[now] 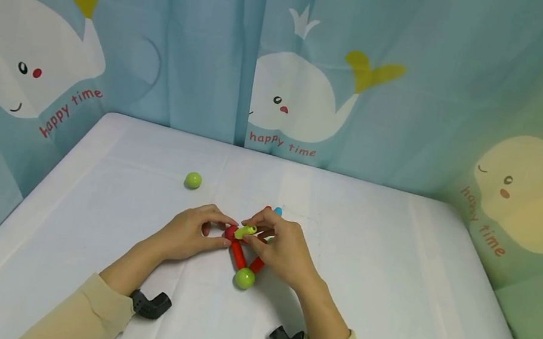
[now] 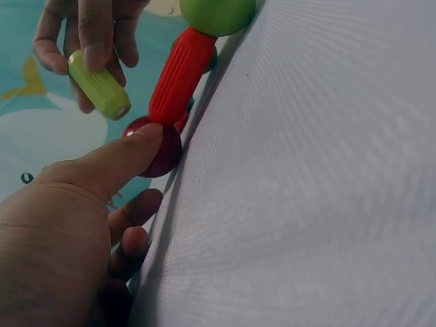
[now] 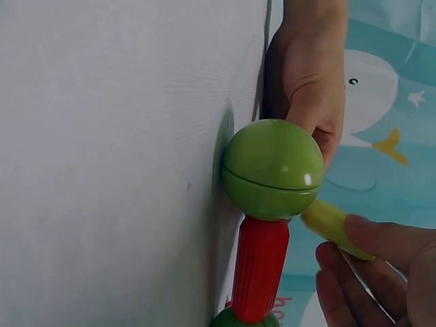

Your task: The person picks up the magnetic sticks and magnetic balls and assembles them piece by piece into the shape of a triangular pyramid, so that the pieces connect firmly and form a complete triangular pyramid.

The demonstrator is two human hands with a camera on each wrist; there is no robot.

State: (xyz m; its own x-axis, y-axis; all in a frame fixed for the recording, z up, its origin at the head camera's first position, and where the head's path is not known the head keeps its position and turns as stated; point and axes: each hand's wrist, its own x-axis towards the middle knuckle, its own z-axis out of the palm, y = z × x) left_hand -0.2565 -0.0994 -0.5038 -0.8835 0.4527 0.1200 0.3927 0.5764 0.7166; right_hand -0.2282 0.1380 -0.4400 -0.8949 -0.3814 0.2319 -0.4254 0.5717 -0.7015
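My left hand pinches a dark red toy ball, with the thumb on its near side in the left wrist view. Between the thumb and fingers of my right hand is a short yellow-green building rod, held just above and beside that ball. A ribbed red rod runs from the red ball to a green ball resting on the table. From this green ball a second red rod extends under my right hand to another green ball, mostly hidden.
A loose green ball lies farther back on the white-covered table. A blue piece shows behind the right hand, partly covered. A whale-printed curtain hangs along the table's back edge.
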